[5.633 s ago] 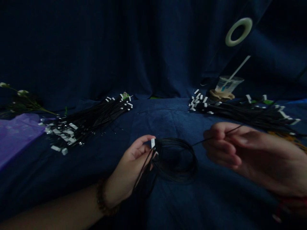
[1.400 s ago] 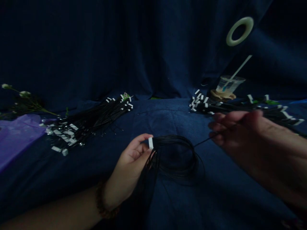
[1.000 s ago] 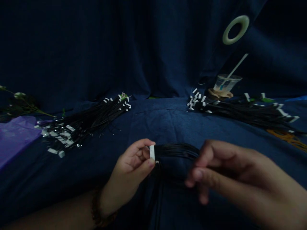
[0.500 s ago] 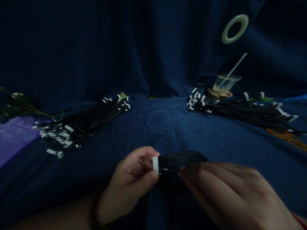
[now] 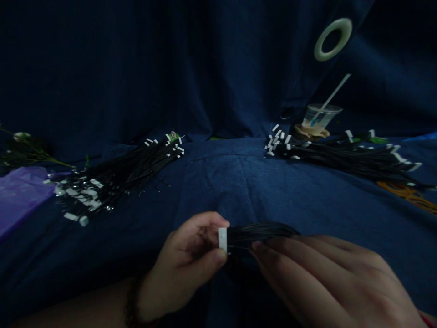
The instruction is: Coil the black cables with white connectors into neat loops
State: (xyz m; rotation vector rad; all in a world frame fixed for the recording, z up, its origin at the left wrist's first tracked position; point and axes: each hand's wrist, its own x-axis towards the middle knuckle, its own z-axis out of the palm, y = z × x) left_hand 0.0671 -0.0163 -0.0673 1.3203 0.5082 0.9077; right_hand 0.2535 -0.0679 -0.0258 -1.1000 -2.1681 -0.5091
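My left hand (image 5: 186, 266) pinches a small white plastic connector (image 5: 222, 239) between thumb and fingertips, holding it upright. From the connector's right side runs a bundle of thin black wires (image 5: 261, 229), curving away behind my right hand (image 5: 324, 278). The fingers of my right hand are closed beside the connector's lower end, gripping a thin black wire whose tip meets the connector near my left thumb. Whether that tip sits inside the connector is too dark to tell.
A pile of black wire harnesses (image 5: 126, 171) with white connectors lies at left, by a purple bag (image 5: 22, 196) and a plant (image 5: 34, 152). More harnesses (image 5: 344, 157) lie at right, near orange cords (image 5: 406, 196), a plastic cup (image 5: 321, 117) with a straw, and a hanging tape roll (image 5: 333, 39).
My right fingertips have moved slightly left, closer to the connector. The shiny metal wire end seen before between them and the connector barely shows now. Both hands sit slightly lower in view.
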